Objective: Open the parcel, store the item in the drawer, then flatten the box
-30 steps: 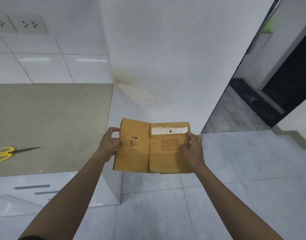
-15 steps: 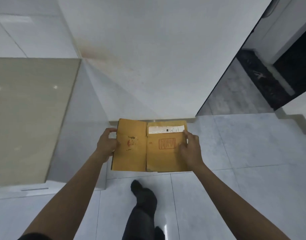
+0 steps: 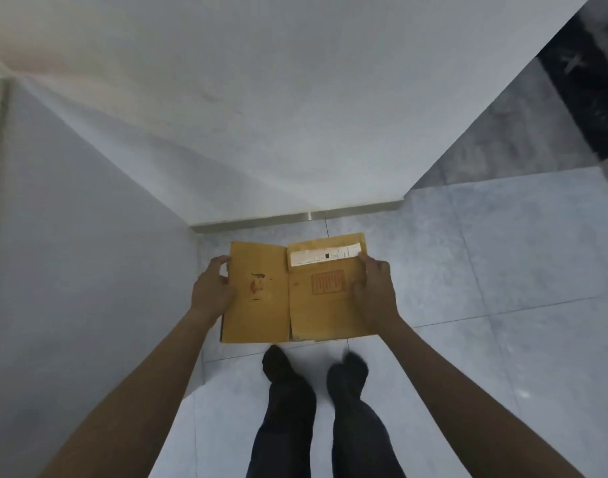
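Note:
A flattened brown cardboard box (image 3: 278,305) is held level in front of me, above the tiled floor. It shows two panels side by side, with a white shipping label (image 3: 325,256) across the top of the right one and a red stamp below it. My left hand (image 3: 213,291) grips the box's left edge. My right hand (image 3: 374,291) grips its right edge, fingers spread over the panel. No drawer or parcel item is in view.
A white wall (image 3: 295,115) rises straight ahead, its base trim (image 3: 295,217) just beyond the box. A white cabinet side (image 3: 71,253) stands to my left. My dark-trousered legs (image 3: 316,408) are below the box. Grey floor tiles (image 3: 502,270) extend right.
The view has swung right and tilted down: the countertop and scissors have left the frame and both my legs now show. The box stays in both hands, lower toward the floor.

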Motion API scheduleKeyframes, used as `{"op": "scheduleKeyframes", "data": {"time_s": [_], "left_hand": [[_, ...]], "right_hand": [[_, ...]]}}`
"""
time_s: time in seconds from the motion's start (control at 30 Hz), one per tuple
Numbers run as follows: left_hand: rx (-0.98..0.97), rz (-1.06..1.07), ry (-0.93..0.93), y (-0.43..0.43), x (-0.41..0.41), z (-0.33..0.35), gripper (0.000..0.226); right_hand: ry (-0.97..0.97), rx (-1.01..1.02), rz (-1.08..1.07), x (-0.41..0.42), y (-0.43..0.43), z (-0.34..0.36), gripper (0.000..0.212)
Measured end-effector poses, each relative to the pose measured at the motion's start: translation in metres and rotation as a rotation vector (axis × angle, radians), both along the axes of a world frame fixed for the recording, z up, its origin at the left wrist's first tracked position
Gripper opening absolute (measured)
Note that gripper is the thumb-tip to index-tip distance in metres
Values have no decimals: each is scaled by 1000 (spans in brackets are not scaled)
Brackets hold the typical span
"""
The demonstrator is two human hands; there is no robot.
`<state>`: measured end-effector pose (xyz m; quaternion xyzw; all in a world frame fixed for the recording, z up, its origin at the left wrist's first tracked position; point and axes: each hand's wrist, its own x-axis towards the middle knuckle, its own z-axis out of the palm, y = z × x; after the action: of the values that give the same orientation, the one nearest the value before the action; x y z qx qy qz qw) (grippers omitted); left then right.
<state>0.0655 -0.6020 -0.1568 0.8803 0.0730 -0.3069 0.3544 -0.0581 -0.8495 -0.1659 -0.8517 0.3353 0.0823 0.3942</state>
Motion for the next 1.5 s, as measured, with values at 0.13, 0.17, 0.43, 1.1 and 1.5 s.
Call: {"op": "scheduleKeyframes", "data": {"time_s": [0.13, 0.17, 0.43, 1.1, 1.5], "left_hand": [[53, -39, -49, -25, 25, -73, 51], [67, -50, -62, -30, 31, -98, 51], [162, -106, -54, -66, 66, -284, 45], [364, -246, -418, -114, 129, -600, 37], [417, -494, -353, -129, 151, -584, 53]], "right_hand": [[24, -2, 38, 32, -32, -72, 43], [39, 6, 51, 40, -38, -94, 42], [74, 166, -106, 98, -68, -261, 42], [6, -473, 347, 199, -109, -601, 45], [49, -497, 495, 211, -106, -587, 56]]}}
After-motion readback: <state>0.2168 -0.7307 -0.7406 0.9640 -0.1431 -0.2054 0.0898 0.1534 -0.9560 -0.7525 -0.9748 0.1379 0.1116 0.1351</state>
